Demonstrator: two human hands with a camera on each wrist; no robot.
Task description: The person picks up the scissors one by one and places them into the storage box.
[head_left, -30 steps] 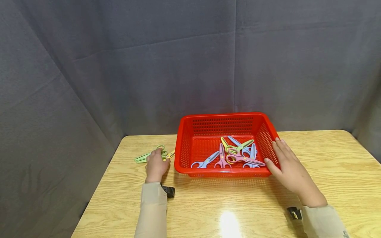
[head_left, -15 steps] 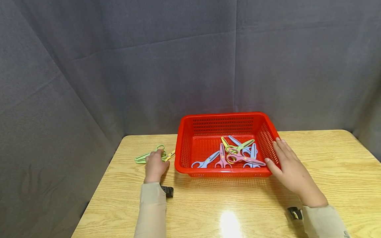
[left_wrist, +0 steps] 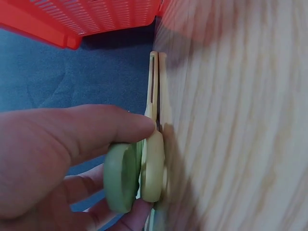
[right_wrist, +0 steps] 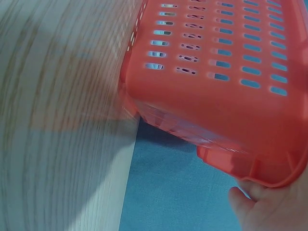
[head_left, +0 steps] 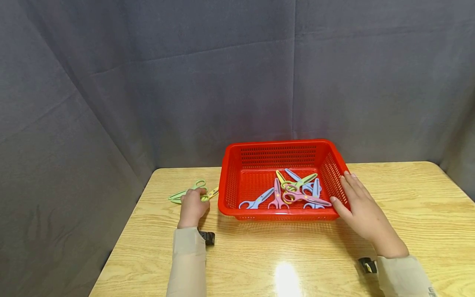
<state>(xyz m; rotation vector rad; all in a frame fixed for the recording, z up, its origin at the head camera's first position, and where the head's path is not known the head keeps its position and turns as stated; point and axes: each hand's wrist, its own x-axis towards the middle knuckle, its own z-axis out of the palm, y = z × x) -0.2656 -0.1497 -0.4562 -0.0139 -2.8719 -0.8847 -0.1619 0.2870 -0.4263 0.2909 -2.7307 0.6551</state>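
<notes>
At the left of the table my left hand (head_left: 192, 208) reaches over a small heap of scissors. In the left wrist view its thumb presses on yellow scissors (left_wrist: 153, 166) near their pivot, and bent fingers lie at the far side of the handles. A handle loop of green scissors (left_wrist: 120, 178) sits between thumb and fingers; which pair bears the grip is hard to tell. My right hand (head_left: 365, 214) rests with straight fingers on the right rim of a red basket (head_left: 276, 212). Inside lie several scissors, among them pink scissors (head_left: 306, 198) and blue scissors (head_left: 257, 200).
The basket stands near the back of a wooden table (head_left: 252, 255), its left wall close to the yellow blades. Grey cloth (head_left: 222, 82) hangs behind the table and along its left side. A bright reflection shows on the wood in front.
My left hand has drawn slightly back and left over the scissors. The green and yellow pairs barely shift. The right hand and the basket hold their place.
</notes>
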